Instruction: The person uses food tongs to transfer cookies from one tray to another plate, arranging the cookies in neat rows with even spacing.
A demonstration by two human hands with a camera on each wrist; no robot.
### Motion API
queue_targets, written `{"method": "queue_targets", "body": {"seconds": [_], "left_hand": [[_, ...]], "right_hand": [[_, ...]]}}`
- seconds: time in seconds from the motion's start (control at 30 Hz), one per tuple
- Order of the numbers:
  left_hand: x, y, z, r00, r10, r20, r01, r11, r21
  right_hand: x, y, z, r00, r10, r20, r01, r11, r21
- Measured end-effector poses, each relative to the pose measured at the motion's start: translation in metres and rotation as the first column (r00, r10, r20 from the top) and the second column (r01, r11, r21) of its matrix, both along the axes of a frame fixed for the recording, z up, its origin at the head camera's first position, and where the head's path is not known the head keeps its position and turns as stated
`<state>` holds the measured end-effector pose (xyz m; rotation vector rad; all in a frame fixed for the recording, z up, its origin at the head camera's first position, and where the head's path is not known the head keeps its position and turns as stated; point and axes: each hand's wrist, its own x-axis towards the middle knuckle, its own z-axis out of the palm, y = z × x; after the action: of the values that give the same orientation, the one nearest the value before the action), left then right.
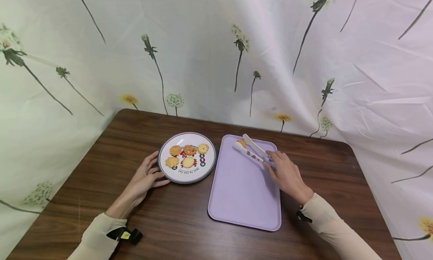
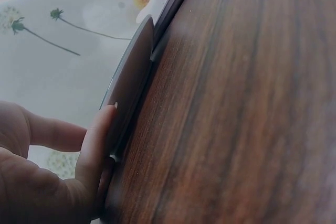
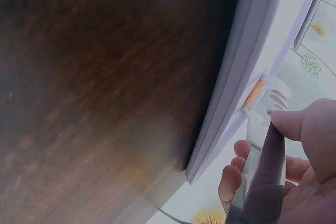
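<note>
My left hand (image 1: 143,179) is at the left rim of a round white plate (image 1: 206,170) with a dark edge and printed decoration, holding it with thumb and fingers. Several cookies of different shapes lie on the plate, among them a pretzel-shaped cookie (image 1: 190,150) and a smooth oval one (image 1: 188,162). My right hand (image 1: 285,171) grips white tongs (image 1: 252,154) with dark spots over the far end of a lilac tray (image 1: 241,200). A brown cookie (image 1: 241,142) sits between the tong tips, partly hidden by them. In the right wrist view, the cookie (image 3: 254,94) is at the tray's surface.
Plate and tray stand side by side on a dark wood table (image 1: 172,230), a narrow gap between them. Behind the table hangs a pale cloth (image 1: 203,64) printed with dandelions. Each wrist carries a black strap; a small camera (image 1: 136,236) shows on the left.
</note>
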<state>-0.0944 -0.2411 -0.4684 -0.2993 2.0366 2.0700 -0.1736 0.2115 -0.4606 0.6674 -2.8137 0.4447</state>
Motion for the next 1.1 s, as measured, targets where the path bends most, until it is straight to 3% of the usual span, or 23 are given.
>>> {"method": "queue_targets", "body": {"seconds": [0.4,1.1], "left_hand": [[-0.0005,-0.0004,0.0007,1.000,-0.007,-0.015,0.007,1.000,0.001],[0.0000,-0.0014,-0.0006,1.000,-0.007,-0.012,0.007,1.000,0.013]], "right_hand": [[-0.0022,-0.0012,-0.0004,0.996,0.040,-0.081,-0.040,0.999,-0.003],[0.0023,-0.0029,-0.0019,0.991,0.053,-0.124,-0.055,0.998,-0.010]]}}
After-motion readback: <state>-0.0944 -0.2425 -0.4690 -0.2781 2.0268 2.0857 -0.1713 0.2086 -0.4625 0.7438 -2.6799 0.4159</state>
